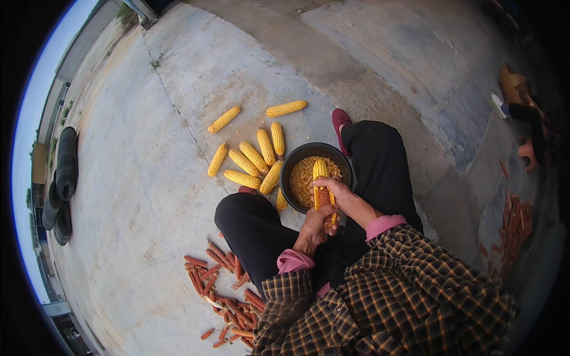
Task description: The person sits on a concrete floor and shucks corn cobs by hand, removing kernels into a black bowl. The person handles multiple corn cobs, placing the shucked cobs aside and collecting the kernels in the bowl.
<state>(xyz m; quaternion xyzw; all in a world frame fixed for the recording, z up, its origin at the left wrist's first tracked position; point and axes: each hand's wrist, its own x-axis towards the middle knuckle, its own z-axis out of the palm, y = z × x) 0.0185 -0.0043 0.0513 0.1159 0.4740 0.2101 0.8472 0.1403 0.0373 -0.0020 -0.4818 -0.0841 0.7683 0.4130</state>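
Observation:
Both hands grip one partly shelled ear of corn (pixel 321 169), held over the near rim of a dark round tub (pixel 294 159). My left hand (pixel 314 222) wraps its lower end, nearest my body. Higher up, my right hand (pixel 335 189) holds the ear from the right side, its fingers partly hidden. A strip of bare reddish cob shows between rows of yellow kernels left on the ear. Loose corn kernels (pixel 304 174) cover the bottom of the tub, which stands between my legs.
Several whole ears of corn (pixel 252 156) lie left of the tub. Stripped cobs (pixel 229 309) are heaped by my left leg, with another cob pile (pixel 515 229) at far right. A seated person's shoe (pixel 498 106) shows there. Rolled black sheets (pixel 67 162) lie far left on the concrete (pixel 133 178).

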